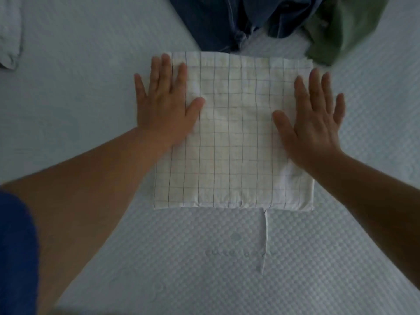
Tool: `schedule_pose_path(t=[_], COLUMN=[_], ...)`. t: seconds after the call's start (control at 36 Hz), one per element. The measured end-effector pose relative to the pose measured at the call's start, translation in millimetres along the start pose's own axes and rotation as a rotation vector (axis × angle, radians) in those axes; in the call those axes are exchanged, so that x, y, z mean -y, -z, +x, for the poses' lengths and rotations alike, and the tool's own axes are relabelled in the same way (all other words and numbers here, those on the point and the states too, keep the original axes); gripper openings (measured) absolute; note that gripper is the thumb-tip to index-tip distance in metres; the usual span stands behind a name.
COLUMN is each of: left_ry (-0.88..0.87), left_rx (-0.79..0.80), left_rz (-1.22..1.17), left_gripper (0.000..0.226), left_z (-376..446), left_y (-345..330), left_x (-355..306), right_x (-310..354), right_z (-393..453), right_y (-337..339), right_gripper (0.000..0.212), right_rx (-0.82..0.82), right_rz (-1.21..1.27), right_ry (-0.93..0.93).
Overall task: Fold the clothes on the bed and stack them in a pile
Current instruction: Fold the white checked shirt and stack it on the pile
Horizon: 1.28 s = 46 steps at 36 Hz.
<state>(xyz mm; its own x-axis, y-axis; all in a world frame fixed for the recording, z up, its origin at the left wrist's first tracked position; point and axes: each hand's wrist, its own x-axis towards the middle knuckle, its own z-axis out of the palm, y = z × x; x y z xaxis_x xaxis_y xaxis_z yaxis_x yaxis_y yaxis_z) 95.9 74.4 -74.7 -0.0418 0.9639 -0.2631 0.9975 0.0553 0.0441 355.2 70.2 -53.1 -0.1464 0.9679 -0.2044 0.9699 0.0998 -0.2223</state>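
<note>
A white garment with a thin dark grid pattern (pixel 234 137) lies folded into a neat square in the middle of the bed. My left hand (pixel 166 103) presses flat on its left edge, fingers straight and spread. Flat on the right side of the square lies my right hand (pixel 316 119), fingers also spread. Neither hand grips the cloth. A narrow white strip (pixel 265 239) sticks out from under the near edge of the fold.
The pale quilted mattress (pixel 91 92) stretches all around. Dark blue clothes (pixel 227 21) and a green garment (pixel 341 26) lie bunched beyond the far edge of the folded square. A white cloth (pixel 10 32) lies at the far left.
</note>
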Motion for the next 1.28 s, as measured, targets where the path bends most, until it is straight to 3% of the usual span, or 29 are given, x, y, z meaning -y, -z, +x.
schedule_pose_path(t=[0.08, 0.14, 0.22, 0.39, 0.47, 0.53, 0.58, 0.67, 0.78, 0.92, 1.06, 1.19, 1.28], left_ry=[-0.128, -0.169, -0.112, -0.121, -0.089, 0.059, 0.328, 0.713, 0.862, 0.724, 0.448, 0.249, 0.203], left_rx=[-0.089, -0.055, 0.06, 0.139, 0.034, -0.133, -0.176, -0.004, 0.117, 0.131, -0.02, 0.032, 0.125], left_rz=[-0.106, -0.125, -0.088, -0.121, -0.281, -0.425, -0.602, -0.885, -1.15, -1.233, -1.16, -1.257, -1.353], left_gripper=[0.072, 0.069, 0.068, 0.068, 0.067, 0.065, 0.066, 0.073, 0.066, 0.004, 0.016, 0.013, 0.012], left_z=[-23.0, -42.6, -57.2, -50.0, -59.2, -72.9, -85.6, -93.1, -83.2, -76.5, -93.6, -121.6, -135.5], left_y=[0.0, -9.9, -27.9, -26.6, -8.2, 1.8, 7.5, 10.2, 13.1, 26.2, 39.6, 60.3, 77.0], left_x=[-13.4, -18.6, -13.7, -10.0, -6.0, -2.9, 0.0, 2.0, 2.6, 3.0, -2.0, -9.9, -11.2], right_x=[1.0, -3.0, -8.9, -5.0, 0.7, 12.0, 29.7, 61.2, 103.2, 150.6, 179.8, 192.4, 193.1], right_z=[-26.3, -37.6, -42.5, -42.8, -46.6, -54.8, -66.1, -80.7, -82.2, -60.1, -39.2, -32.6, -36.1], right_y=[-8.4, -18.1, -28.8, -27.7, -14.7, -5.6, 0.9, 3.9, -0.3, 0.2, 10.7, 25.5, 35.6], right_gripper=[0.073, 0.072, 0.071, 0.074, 0.076, 0.077, 0.075, 0.067, 0.066, 0.071, 0.086, 0.052, 0.02], right_rx=[0.081, 0.174, 0.192, 0.198, 0.218, 0.178, 0.148, 0.178, 0.253, 0.303, 0.364, 0.35, 0.333], right_rz=[-0.032, -0.07, -0.074, -0.079, -0.043, -0.011, 0.029, 0.113, 0.306, 0.639, 0.917, 1.022, 0.988], right_ry=[0.073, 0.068, 0.033, 0.017, 0.013, 0.016, 0.024, 0.054, 0.03, -0.192, -0.396, -0.526, -0.553])
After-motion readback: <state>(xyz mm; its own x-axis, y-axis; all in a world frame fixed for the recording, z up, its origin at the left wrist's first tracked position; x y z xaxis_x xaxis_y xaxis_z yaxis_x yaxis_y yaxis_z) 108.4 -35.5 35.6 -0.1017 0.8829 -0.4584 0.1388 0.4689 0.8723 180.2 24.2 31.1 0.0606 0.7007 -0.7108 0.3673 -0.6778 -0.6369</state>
